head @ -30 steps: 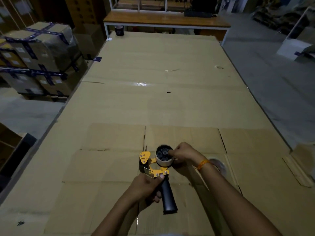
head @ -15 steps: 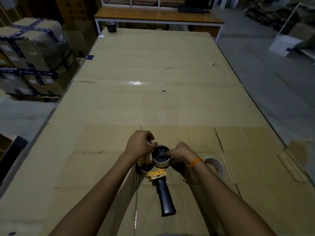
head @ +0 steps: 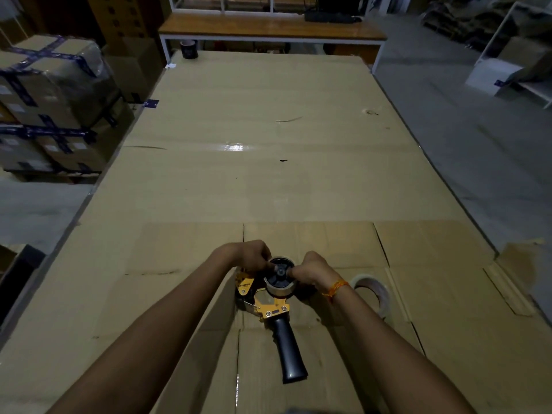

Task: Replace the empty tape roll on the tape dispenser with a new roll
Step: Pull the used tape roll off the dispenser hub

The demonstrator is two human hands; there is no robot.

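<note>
A yellow tape dispenser (head: 270, 306) with a black handle (head: 289, 351) lies flat on the cardboard-covered table (head: 268, 180), handle toward me. A thin pale roll (head: 280, 289) sits on its black hub. My left hand (head: 251, 255) pinches the roll's far left rim. My right hand (head: 313, 270), with an orange thread at the wrist, grips the roll's right side. A second tape roll (head: 375, 291) lies flat on the table just right of my right wrist.
A dark tape roll (head: 189, 49) stands at the table's far left corner. Taped cartons (head: 50, 100) are stacked on the left. A wooden bench (head: 268, 28) stands beyond the table. A loose cardboard piece (head: 519, 264) hangs at the right edge.
My left hand let go of the dispenser's handle and moved up to the roll on the hub. The right hand stayed on the roll. The dispenser now rests on the table.
</note>
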